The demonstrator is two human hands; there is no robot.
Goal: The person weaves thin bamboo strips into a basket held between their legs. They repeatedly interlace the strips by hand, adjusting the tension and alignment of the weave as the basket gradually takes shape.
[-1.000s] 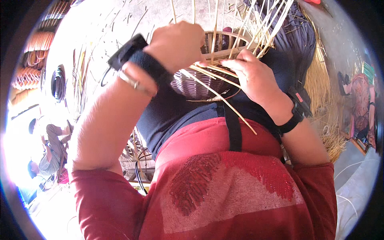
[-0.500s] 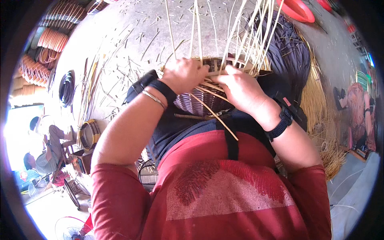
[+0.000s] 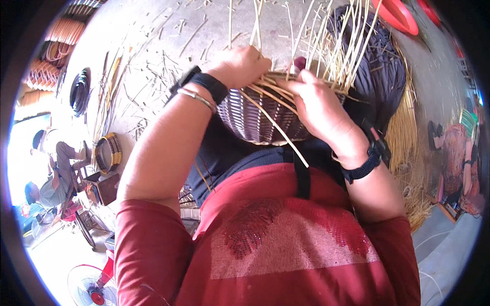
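A half-woven wicker basket (image 3: 255, 120), dark and rounded, rests on my lap against my dark trousers. Long pale cane strands (image 3: 326, 35) stand up from its rim. My left hand (image 3: 240, 66) grips the rim on the left, fingers curled over the strands. On the right side of the rim my right hand (image 3: 316, 104) pinches a bundle of strands. One loose cane (image 3: 278, 130) runs diagonally down across the basket's side. Both wrists carry black bands; a silver bangle sits on the left.
Cane offcuts litter the grey concrete floor (image 3: 148, 56). A sheaf of straw (image 3: 406, 132) lies at my right. Coiled hoops (image 3: 79, 92) and a round frame (image 3: 108, 152) sit to the left, where people sit on stools (image 3: 56, 168). A red basin (image 3: 395, 13) lies far ahead.
The view has tilted down and the basket now sits lower in the picture. Both hands stay on the rim; my right hand has shifted along the strands.
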